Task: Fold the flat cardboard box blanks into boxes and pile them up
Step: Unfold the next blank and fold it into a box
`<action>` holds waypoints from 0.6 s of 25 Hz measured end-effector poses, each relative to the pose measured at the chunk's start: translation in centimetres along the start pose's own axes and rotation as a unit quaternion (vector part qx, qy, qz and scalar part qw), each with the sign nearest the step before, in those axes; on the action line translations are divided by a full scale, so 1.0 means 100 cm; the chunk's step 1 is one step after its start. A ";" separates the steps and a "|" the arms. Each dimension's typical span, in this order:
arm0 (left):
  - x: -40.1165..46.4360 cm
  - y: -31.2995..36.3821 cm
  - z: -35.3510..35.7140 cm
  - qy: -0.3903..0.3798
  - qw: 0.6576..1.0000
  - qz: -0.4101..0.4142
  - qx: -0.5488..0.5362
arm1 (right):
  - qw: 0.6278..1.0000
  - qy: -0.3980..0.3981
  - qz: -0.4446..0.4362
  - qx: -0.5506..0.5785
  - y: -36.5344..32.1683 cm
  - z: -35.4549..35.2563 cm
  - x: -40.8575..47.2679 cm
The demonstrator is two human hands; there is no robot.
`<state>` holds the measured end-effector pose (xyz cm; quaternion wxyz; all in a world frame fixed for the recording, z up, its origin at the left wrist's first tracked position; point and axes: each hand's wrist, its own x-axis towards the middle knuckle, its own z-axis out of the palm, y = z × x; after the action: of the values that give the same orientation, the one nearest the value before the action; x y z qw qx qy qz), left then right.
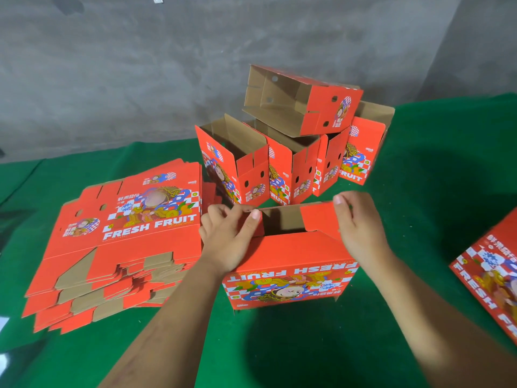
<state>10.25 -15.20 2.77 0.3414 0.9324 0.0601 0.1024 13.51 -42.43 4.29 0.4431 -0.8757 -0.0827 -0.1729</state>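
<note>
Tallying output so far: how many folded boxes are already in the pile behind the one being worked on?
5 visible: four standing in a row, far left, next, third, far right, and one lying on top. More may be hidden behind them.

Both forearms are bare to the frame's edge, no sleeves showing, and the hands [226,236] wear nothing.
</note>
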 end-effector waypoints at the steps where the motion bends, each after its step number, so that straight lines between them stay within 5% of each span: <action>1: -0.002 -0.001 -0.002 -0.020 0.999 -0.015 -0.031 | 0.999 -0.027 0.016 -0.038 -0.002 0.003 0.003; 5: -0.007 0.005 -0.005 -0.049 0.997 -0.023 0.057 | 0.931 -0.245 0.094 -0.254 0.000 0.014 0.003; 8: -0.014 0.015 0.006 -0.092 0.983 -0.062 0.147 | 0.914 -0.236 0.138 -0.301 -0.007 0.023 0.002; 10: -0.017 0.012 0.007 -0.065 0.991 -0.042 0.109 | 0.909 -0.216 0.129 -0.333 -0.006 0.026 -0.004; 12: -0.020 0.005 0.003 -0.020 0.998 -0.045 -0.045 | 0.935 -0.219 0.163 -0.226 -0.002 0.018 -0.008; 15: -0.029 0.004 -0.001 0.006 0.949 -0.205 -0.240 | 0.951 -0.144 0.270 0.045 -0.007 0.000 -0.006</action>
<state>7.47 -15.99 2.69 0.5685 0.7897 0.2255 0.0478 12.71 -41.99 4.53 0.4958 -0.8599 0.0861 0.0853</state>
